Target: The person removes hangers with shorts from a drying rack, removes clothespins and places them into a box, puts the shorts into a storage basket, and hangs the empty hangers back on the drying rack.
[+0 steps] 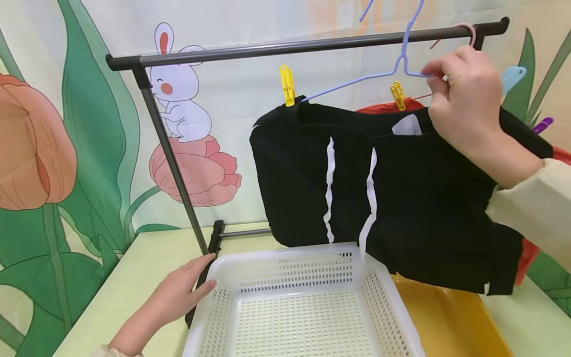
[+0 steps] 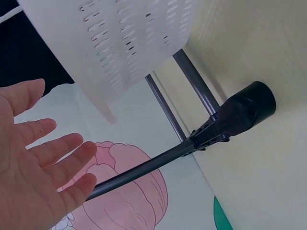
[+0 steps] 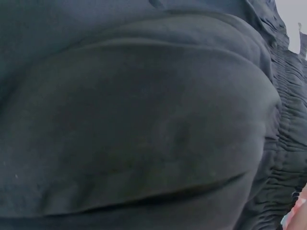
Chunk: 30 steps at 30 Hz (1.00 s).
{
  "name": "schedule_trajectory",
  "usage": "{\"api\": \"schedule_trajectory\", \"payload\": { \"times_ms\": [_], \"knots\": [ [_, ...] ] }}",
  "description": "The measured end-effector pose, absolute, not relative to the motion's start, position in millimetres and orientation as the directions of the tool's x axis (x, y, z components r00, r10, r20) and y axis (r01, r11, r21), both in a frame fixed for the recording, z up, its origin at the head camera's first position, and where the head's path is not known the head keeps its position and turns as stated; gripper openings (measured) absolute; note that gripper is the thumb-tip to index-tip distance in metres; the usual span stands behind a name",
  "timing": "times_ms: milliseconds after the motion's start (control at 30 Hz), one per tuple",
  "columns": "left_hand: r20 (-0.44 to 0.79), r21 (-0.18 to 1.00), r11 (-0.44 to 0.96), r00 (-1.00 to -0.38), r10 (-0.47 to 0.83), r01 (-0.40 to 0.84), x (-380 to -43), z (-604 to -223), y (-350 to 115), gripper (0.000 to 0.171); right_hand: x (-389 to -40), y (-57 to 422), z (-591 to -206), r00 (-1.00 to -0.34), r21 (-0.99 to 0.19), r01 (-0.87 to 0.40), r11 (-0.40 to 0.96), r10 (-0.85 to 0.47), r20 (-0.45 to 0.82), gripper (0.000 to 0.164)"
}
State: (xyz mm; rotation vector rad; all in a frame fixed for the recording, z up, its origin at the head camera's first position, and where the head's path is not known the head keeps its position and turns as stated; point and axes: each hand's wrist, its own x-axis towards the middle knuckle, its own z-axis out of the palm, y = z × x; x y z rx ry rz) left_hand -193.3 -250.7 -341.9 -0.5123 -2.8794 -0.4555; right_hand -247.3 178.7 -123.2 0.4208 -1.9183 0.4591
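My right hand (image 1: 468,94) pinches the right arm of a blue wire hanger (image 1: 357,82), whose neck crosses the rack's bar in the head view. From the hanger hang black shorts (image 1: 308,173) with two white drawstrings, a yellow clothespin (image 1: 287,85) at their left end. The right wrist view is filled by the shorts' dark cloth (image 3: 144,115) and gathered waistband (image 3: 290,110). My left hand (image 1: 176,290) is beside the left rim of a white slotted basket (image 1: 285,255), fingers extended; in the left wrist view that palm (image 2: 29,167) holds nothing.
A black clothes rack (image 1: 250,49) stands on the pale table (image 1: 147,258). Behind the shorts hangs a red garment (image 1: 528,258) on a pink hanger (image 1: 468,29). Another yellow clothespin (image 1: 398,96) is behind too. Beside the basket sits a yellow tray (image 1: 441,317).
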Motion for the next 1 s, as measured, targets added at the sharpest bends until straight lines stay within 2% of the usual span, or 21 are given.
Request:
{"api": "schedule_trajectory", "payload": {
  "times_ms": [200, 400, 700, 1000],
  "knots": [
    [0.27, 0.261, 0.888, -0.912, 0.309, 0.379, -194, -337, -250, 0.05, -242, 169, -128, -0.358, -0.096, -0.543, 0.834, -0.126, 0.925, 0.018],
    [0.413, 0.25, 0.87, -0.86, 0.302, 0.425, -196, -327, -248, 0.045, -236, 162, -134, -0.365, -0.108, -0.602, 0.791, -0.153, 0.918, 0.016],
    [0.662, 0.204, 0.83, -0.698, 0.274, 0.519, -197, -307, -238, 0.042, -227, 152, -140, -0.331, -0.08, -0.662, 0.746, -0.194, 0.924, 0.013],
    [0.837, 0.238, 0.788, -0.532, 0.13, 0.568, -190, -287, -225, 0.046, -216, 139, -147, -0.296, -0.069, -0.727, 0.683, -0.222, 0.929, 0.009]
  ]
}}
